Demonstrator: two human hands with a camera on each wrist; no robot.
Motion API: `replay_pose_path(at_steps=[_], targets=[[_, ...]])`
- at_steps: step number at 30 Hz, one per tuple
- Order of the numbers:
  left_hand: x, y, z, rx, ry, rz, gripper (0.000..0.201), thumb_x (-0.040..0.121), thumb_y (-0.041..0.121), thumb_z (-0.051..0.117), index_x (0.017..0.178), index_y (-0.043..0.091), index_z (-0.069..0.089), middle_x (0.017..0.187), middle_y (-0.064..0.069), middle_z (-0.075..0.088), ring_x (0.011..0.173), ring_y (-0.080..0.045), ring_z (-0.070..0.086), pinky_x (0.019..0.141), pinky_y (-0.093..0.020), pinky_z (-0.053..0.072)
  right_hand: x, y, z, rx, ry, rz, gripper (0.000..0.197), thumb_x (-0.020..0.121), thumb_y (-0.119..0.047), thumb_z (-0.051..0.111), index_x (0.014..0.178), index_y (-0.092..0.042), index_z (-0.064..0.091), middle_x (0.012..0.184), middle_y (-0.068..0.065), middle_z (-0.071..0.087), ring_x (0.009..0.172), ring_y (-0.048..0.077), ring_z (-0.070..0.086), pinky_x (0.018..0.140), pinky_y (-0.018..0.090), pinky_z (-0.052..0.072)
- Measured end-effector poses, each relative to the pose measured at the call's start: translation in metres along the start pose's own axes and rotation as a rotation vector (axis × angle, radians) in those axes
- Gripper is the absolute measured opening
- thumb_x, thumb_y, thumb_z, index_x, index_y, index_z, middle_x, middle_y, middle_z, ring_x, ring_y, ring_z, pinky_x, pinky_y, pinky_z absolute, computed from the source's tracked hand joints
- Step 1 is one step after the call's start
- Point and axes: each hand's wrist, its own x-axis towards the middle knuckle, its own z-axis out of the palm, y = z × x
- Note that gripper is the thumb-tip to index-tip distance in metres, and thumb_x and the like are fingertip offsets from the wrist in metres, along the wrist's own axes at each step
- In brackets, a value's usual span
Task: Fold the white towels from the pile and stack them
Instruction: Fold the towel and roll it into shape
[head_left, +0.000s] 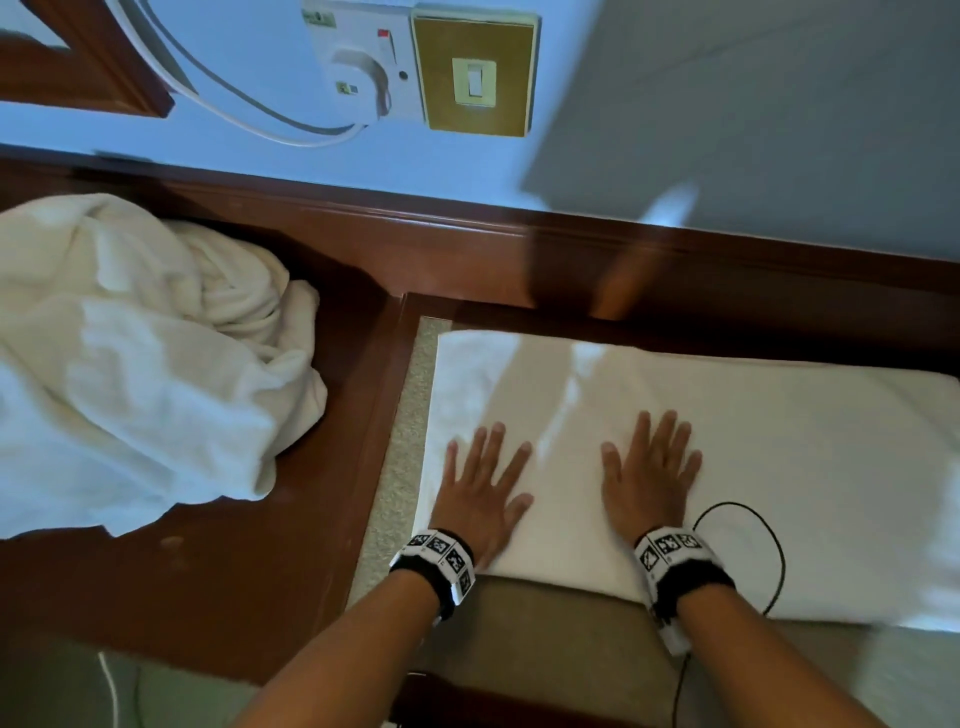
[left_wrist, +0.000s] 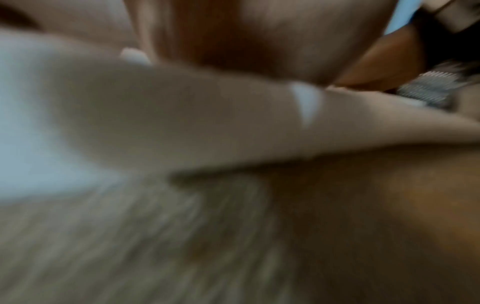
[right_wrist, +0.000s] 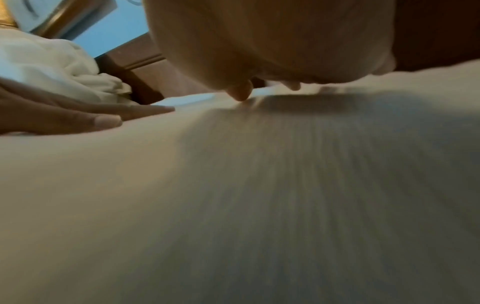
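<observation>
Brown wood (head_left: 218, 571) runs along the blue wall (head_left: 727, 104), and one messy pile of white towels (head_left: 130, 364) sits on it to my left. One folded towel (head_left: 727, 467) lies flat before me. My left hand (head_left: 483, 493) and right hand (head_left: 649, 478) both press flat on it, fingers spread wide, holding nothing.
</observation>
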Motion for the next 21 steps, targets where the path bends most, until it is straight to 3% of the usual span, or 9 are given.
replay_pose_path(at_steps=[2, 4, 8, 11, 12, 14, 16, 18, 21], targets=[[-0.01, -0.015, 0.002, 0.001, 0.014, -0.077, 0.066, 0.106, 0.062, 0.013, 0.162, 0.037, -0.011, 0.168, -0.003, -0.028, 0.156, -0.028, -0.02, 0.123, -0.059, -0.008, -0.02, 0.003, 0.015, 0.004, -0.014, 0.016, 0.071, 0.103, -0.053, 0.017, 0.162, -0.016, -0.001, 0.167, 0.014, -0.015, 0.154, 0.032, -0.013, 0.122, 0.058, -0.003], [-0.019, -0.026, -0.002, -0.003, 0.019, -0.19, 0.067, 0.105, 0.063, 0.013, 0.162, 0.037, -0.01, 0.17, -0.005, -0.022, 0.157, -0.031, -0.017, 0.123, -0.061, -0.006, -0.039, -0.007, 0.029, -0.02, 0.014, -0.074, 0.073, 0.102, -0.055, 0.014, 0.162, -0.016, 0.002, 0.167, 0.017, -0.01, 0.155, 0.035, -0.007, 0.122, 0.061, -0.001], [-0.026, -0.025, -0.012, -0.137, -0.029, -0.521, 0.073, 0.102, 0.063, 0.007, 0.162, 0.027, -0.014, 0.17, -0.015, -0.015, 0.157, -0.035, -0.011, 0.125, -0.058, -0.006, -0.072, -0.04, 0.046, -0.133, -0.059, -0.427, 0.073, 0.103, -0.055, 0.02, 0.161, -0.019, -0.006, 0.166, 0.017, -0.017, 0.153, 0.036, -0.015, 0.121, 0.061, -0.009], [-0.031, -0.006, -0.025, -0.26, -0.049, -0.623, 0.078, 0.106, 0.057, 0.021, 0.162, 0.015, -0.011, 0.171, -0.017, -0.007, 0.158, -0.034, -0.005, 0.126, -0.056, 0.004, -0.081, -0.059, 0.043, -0.144, -0.144, -0.683, 0.068, 0.103, -0.054, 0.018, 0.161, -0.028, -0.005, 0.165, 0.008, -0.025, 0.153, 0.031, -0.019, 0.121, 0.058, -0.007], [-0.034, 0.0, -0.028, -0.279, -0.045, -0.623, 0.08, 0.105, 0.057, 0.027, 0.163, 0.013, -0.009, 0.171, -0.016, -0.001, 0.157, -0.035, 0.001, 0.125, -0.055, 0.011, -0.08, -0.059, 0.042, -0.128, -0.138, -0.665, 0.067, 0.103, -0.053, 0.019, 0.161, -0.029, -0.004, 0.166, 0.007, -0.023, 0.154, 0.03, -0.018, 0.122, 0.057, -0.006], [-0.042, 0.008, -0.036, -0.305, -0.047, -0.669, 0.083, 0.104, 0.056, 0.034, 0.163, 0.01, -0.002, 0.168, -0.014, 0.013, 0.154, -0.035, 0.016, 0.119, -0.054, 0.024, -0.08, -0.054, 0.037, -0.097, -0.09, -0.475, 0.068, 0.101, -0.052, 0.018, 0.162, -0.026, 0.001, 0.167, 0.012, -0.014, 0.154, 0.032, -0.015, 0.122, 0.057, -0.006], [-0.048, 0.007, -0.043, -0.332, -0.065, -0.76, 0.082, 0.103, 0.056, 0.039, 0.16, 0.006, 0.008, 0.164, -0.016, 0.021, 0.149, -0.035, 0.025, 0.115, -0.053, 0.032, -0.084, -0.043, 0.036, -0.088, -0.076, -0.293, 0.073, 0.098, -0.055, 0.008, 0.161, -0.021, -0.003, 0.166, 0.016, -0.019, 0.153, 0.034, -0.018, 0.121, 0.057, -0.01], [-0.052, 0.002, -0.049, -0.401, -0.087, -0.84, 0.081, 0.102, 0.056, 0.045, 0.158, 0.004, 0.017, 0.162, -0.018, 0.027, 0.147, -0.036, 0.03, 0.113, -0.052, 0.034, -0.09, -0.038, 0.042, -0.116, -0.146, -0.262, 0.074, 0.096, -0.059, -0.003, 0.158, -0.023, -0.018, 0.161, 0.013, -0.033, 0.149, 0.034, -0.03, 0.119, 0.058, -0.016], [-0.055, -0.007, -0.051, -0.55, -0.112, -0.891, 0.092, 0.099, 0.055, 0.053, 0.16, 0.003, 0.01, 0.162, -0.02, 0.03, 0.149, -0.038, 0.03, 0.118, -0.054, 0.028, -0.092, -0.042, 0.041, -0.101, -0.233, -0.305, 0.068, 0.102, -0.057, 0.005, 0.154, -0.028, -0.027, 0.157, 0.007, -0.042, 0.145, 0.034, -0.038, 0.117, 0.06, -0.019]])
